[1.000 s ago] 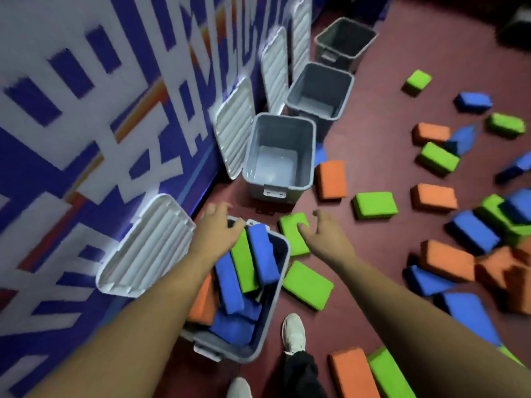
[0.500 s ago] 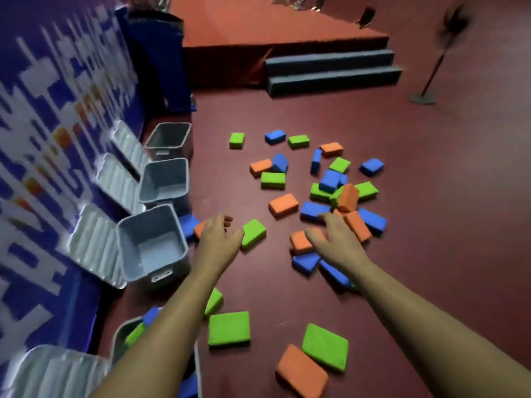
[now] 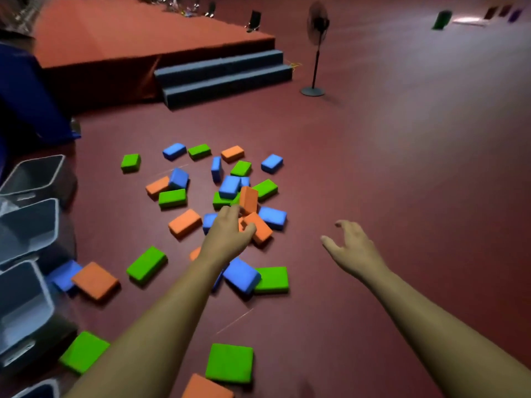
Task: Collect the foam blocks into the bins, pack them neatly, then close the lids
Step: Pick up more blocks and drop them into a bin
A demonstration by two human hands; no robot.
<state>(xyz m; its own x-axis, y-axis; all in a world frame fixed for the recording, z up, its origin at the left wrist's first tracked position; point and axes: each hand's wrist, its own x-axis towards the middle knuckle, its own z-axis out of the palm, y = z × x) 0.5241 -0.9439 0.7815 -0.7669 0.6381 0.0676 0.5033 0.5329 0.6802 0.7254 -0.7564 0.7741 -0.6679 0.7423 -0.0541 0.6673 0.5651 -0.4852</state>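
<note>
Plainly, the red floor (image 3: 373, 168) carries the foam blocks (image 3: 172, 198) mid-frame, near the grey bins (image 3: 28, 225) along the left edge. Both hands are empty, fingers loosely spread: the left hand (image 3: 227, 235) over the central heap, the right hand (image 3: 352, 248) beside it. Stacking several flat blocks per trip would pack better. Four bins show, and roughly ten green, nine blue and eight orange blocks.
</note>
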